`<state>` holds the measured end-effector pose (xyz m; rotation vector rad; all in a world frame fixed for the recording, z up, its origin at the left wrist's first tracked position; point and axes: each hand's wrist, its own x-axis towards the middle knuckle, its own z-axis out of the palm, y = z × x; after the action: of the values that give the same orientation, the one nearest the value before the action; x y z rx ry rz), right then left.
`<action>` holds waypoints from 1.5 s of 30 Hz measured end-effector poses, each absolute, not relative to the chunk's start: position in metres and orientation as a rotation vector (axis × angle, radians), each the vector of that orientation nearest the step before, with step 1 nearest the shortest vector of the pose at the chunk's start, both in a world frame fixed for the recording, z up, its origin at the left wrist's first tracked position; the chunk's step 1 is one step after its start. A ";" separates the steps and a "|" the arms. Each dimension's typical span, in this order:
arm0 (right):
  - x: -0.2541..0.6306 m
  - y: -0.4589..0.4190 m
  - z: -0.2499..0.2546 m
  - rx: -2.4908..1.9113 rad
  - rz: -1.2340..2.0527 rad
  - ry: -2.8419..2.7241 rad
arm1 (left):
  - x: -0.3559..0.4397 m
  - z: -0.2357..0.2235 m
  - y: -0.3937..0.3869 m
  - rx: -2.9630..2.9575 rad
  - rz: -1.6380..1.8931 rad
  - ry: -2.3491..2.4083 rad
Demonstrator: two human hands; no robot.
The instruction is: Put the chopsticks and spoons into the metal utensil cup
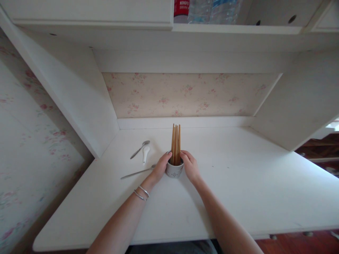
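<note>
Cup [174,171] upright on the desk [233,197], in front of us, with a bunch of chopsticks [176,141] standing in it, nearly vertical. Left hand [160,165] and right hand [189,164] close round it from opposite sides, thumbs up by the rim; we cannot see the fingers on the far side. Step in hand, as we judge it: holding the cup steady with both hands. Any shift from here would call for even pressure and a level cup, since the sticks rise well above the rim and look top-heavy.

To the left, three pieces lie flat: a metal spoon [137,152], a white spoon [145,155] just beside it, and a long utensil [136,174] reaching towards our left hand; contact there we cannot tell.

Desk white, with a few dark specks right of the cup. Floral wallpaper [182,95] behind, white side panels, bottles [225,12] on the shelf [238,29] overhead. Reddish floor [291,243] shows below the front edge, right.
</note>
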<state>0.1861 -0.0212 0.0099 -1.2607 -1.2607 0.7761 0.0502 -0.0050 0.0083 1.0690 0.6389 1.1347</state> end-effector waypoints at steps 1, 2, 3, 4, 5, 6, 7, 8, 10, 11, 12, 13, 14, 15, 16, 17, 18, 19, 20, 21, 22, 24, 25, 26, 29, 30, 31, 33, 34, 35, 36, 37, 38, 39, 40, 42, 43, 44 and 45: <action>0.186 -0.021 0.009 -1.259 0.777 -1.257 | 0.050 0.009 -0.005 1.072 1.133 0.638; 0.186 -0.020 0.009 -1.256 0.777 -1.253 | 0.050 0.009 -0.006 1.075 1.131 0.637; 0.186 -0.020 0.009 -1.251 0.777 -1.249 | 0.050 0.009 -0.006 1.076 1.128 0.637; 0.186 -0.020 0.009 -1.247 0.777 -1.246 | 0.050 0.009 -0.006 1.075 1.126 0.641; 0.186 -0.020 0.009 -1.246 0.778 -1.244 | 0.049 0.009 -0.006 1.074 1.123 0.646; 0.186 -0.020 0.009 -1.247 0.780 -1.244 | 0.049 0.009 -0.005 1.073 1.124 0.651; 0.186 -0.020 0.010 -1.250 0.784 -1.243 | 0.050 0.008 -0.005 1.073 1.127 0.654; 0.186 -0.022 0.011 -1.250 0.792 -1.241 | 0.050 0.008 -0.004 1.074 1.130 0.656; 0.186 -0.025 0.012 -1.219 0.826 -1.247 | 0.050 0.007 -0.003 1.074 1.134 0.659; 0.186 -0.027 0.013 -1.184 0.858 -1.261 | 0.049 0.006 -0.002 1.073 1.131 0.664; 0.186 -0.030 0.014 -1.135 0.897 -1.281 | 0.049 0.005 -0.002 1.074 1.128 0.672; 0.185 -0.032 0.014 -1.079 0.941 -1.305 | 0.049 0.005 -0.002 1.079 1.124 0.680; 0.185 -0.034 0.014 -1.025 0.982 -1.335 | 0.048 0.004 -0.002 1.090 1.123 0.690; 0.185 -0.036 0.014 -0.983 1.012 -1.365 | 0.048 0.003 -0.002 1.108 1.125 0.699; 0.185 -0.037 0.014 -0.957 1.028 -1.393 | 0.047 0.003 -0.003 1.133 1.132 0.710; 0.185 -0.038 0.015 -0.947 1.030 -1.420 | 0.047 0.003 -0.003 1.164 1.137 0.723; 0.184 -0.038 0.016 -0.950 1.020 -1.440 | 0.046 0.003 -0.004 1.197 1.142 0.740; 0.184 -0.038 0.017 -0.964 1.004 -1.454 | 0.045 0.004 -0.004 1.232 1.149 0.762; 0.183 -0.038 0.018 -0.982 0.987 -1.461 | 0.043 0.006 -0.004 1.274 1.162 0.793; 0.183 -0.038 0.019 -0.997 0.971 -1.464 | 0.040 0.008 -0.003 1.330 1.180 0.835; 0.183 -0.038 0.020 -1.010 0.957 -1.466 | 0.036 0.011 -0.003 1.403 1.202 0.897; 0.183 -0.036 0.021 -1.049 0.916 -1.456 | 0.025 0.018 -0.002 1.603 1.221 1.072; 0.183 -0.035 0.020 -1.076 0.893 -1.444 | 0.017 0.021 -0.002 1.720 1.208 1.172; 0.183 -0.034 0.020 -1.107 0.871 -1.427 | 0.008 0.024 -0.003 1.834 1.176 1.268; 0.184 -0.032 0.016 -1.164 0.860 -1.379 | -0.020 0.023 -0.013 2.115 1.004 1.453; 0.184 -0.031 0.014 -1.163 0.869 -1.381 | -0.029 0.021 -0.018 2.201 0.917 1.495; 0.185 -0.030 0.013 -1.161 0.876 -1.389 | -0.037 0.018 -0.024 2.286 0.816 1.538; 0.185 -0.029 0.011 -1.166 0.872 -1.415 | -0.049 0.014 -0.035 2.410 0.622 1.646; 0.185 -0.029 0.011 -1.174 0.865 -1.427 | -0.053 0.012 -0.039 2.450 0.535 1.702; 0.185 -0.028 0.011 -1.181 0.860 -1.437 | -0.056 0.011 -0.042 2.474 0.463 1.754; 0.186 -0.028 0.011 -1.186 0.860 -1.443 | -0.057 0.010 -0.044 2.485 0.399 1.797; 0.186 -0.029 0.011 -1.190 0.862 -1.449 | -0.058 0.010 -0.044 2.487 0.345 1.825; 0.186 -0.029 0.012 -1.193 0.864 -1.453 | -0.057 0.009 -0.043 2.483 0.310 1.841; 0.186 -0.029 0.012 -1.197 0.862 -1.456 | -0.057 0.009 -0.042 2.479 0.291 1.849; 0.186 -0.030 0.013 -1.199 0.859 -1.459 | -0.056 0.008 -0.040 2.477 0.283 1.850; 0.186 -0.032 0.014 -1.198 0.852 -1.463 | -0.054 0.006 -0.038 2.490 0.292 1.844; 0.186 -0.032 0.015 -1.195 0.852 -1.464 | -0.053 0.005 -0.037 2.497 0.306 1.841; 0.186 -0.033 0.015 -1.190 0.854 -1.466 | -0.052 0.004 -0.037 2.500 0.327 1.837; 0.186 -0.033 0.016 -1.186 0.857 -1.469 | -0.051 0.005 -0.037 2.495 0.365 1.833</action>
<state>0.1860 -0.0335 0.0159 -1.1864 -1.4694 0.8565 -0.0509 -0.0369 0.0047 2.4947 1.8330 0.3655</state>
